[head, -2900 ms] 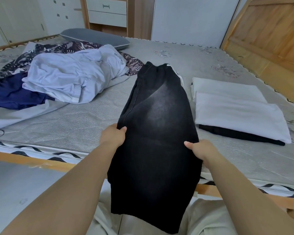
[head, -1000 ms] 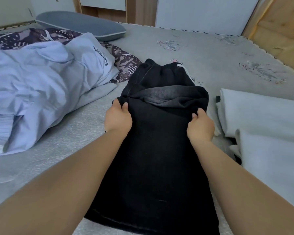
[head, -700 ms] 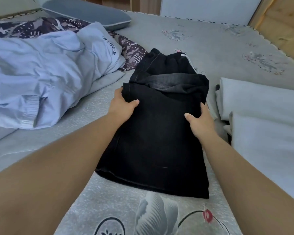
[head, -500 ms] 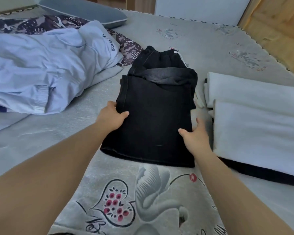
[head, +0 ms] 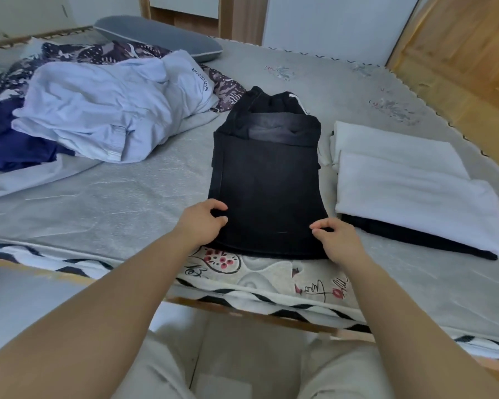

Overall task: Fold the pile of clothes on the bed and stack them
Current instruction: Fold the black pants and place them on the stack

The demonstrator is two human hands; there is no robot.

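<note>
gripping black trousers (head: 267, 185) near corners, hands (head: 200, 223) fingertips tucked under hem

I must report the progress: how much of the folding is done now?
Done: a stack of folded clothes, white over black. In hand: the left hand and right hand grip the near edge of the half-folded black trousers. Left: the pile remains unfolded.

Soft, even daylight, faint shadows (no glare), wide-angle bending at edges, slight overall softness.
</note>
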